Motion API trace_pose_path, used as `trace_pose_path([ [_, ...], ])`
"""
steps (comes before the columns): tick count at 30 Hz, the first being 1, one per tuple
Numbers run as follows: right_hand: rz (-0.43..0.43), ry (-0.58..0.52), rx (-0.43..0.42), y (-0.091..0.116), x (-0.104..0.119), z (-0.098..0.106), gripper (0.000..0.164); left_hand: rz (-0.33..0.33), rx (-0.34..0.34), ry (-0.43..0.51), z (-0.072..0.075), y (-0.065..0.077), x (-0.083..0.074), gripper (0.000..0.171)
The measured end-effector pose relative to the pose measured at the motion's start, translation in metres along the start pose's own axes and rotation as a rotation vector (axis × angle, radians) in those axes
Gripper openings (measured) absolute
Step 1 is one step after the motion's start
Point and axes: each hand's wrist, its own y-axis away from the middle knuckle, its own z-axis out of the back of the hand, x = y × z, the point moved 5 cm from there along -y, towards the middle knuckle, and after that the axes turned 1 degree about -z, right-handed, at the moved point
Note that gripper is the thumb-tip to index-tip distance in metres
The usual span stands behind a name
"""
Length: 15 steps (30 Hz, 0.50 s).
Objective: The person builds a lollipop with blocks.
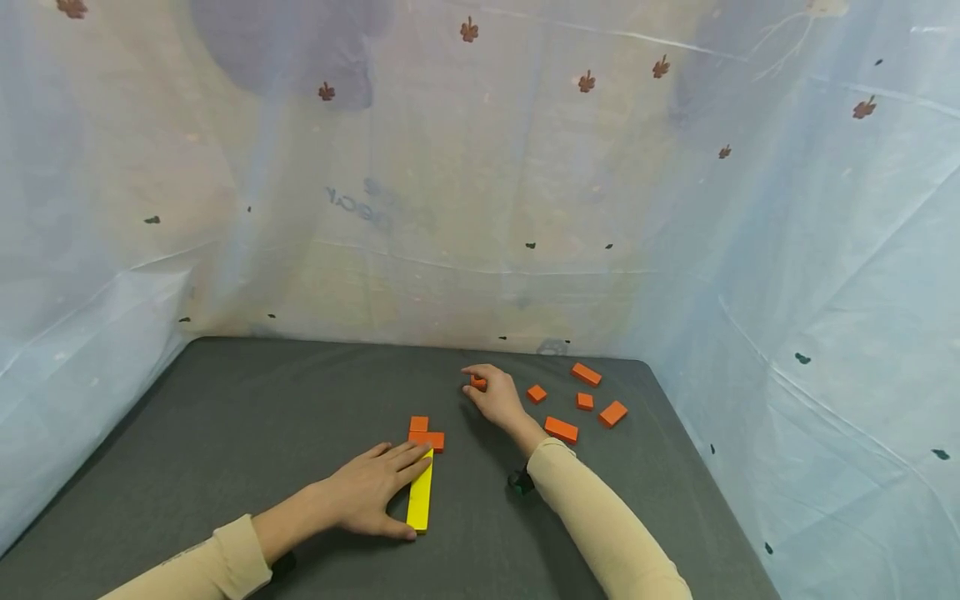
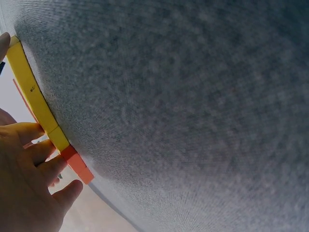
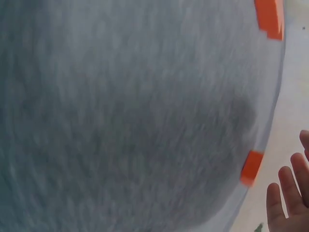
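My left hand lies spread along a yellow bar, its thumb at the bar's near end and its fingertips at the far end. In the left wrist view the yellow bar shows a seam, and orange blocks continue its line past the fingers of the left hand. Beyond the bar, a small orange block stands against a longer one. Further right, my right hand pinches an orange block between thumb and fingers, over the table.
Right of the right hand lie several loose orange blocks, among them a small one close by and longer ones. The dark grey table meets patterned plastic sheeting at its back and sides.
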Motion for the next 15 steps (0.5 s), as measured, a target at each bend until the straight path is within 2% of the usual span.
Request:
trace_pose_path([
  [6,-0.080,0.023,-0.027,-0.007,-0.018,0.005,0.040,0.007,0.015,-0.013,-0.001,0.000,0.001,0.108],
  [15,-0.138,0.080,0.008,-0.009,-0.035,0.004,0.035,0.021,0.026,-0.016,-0.003,-0.001,0.003,0.108],
])
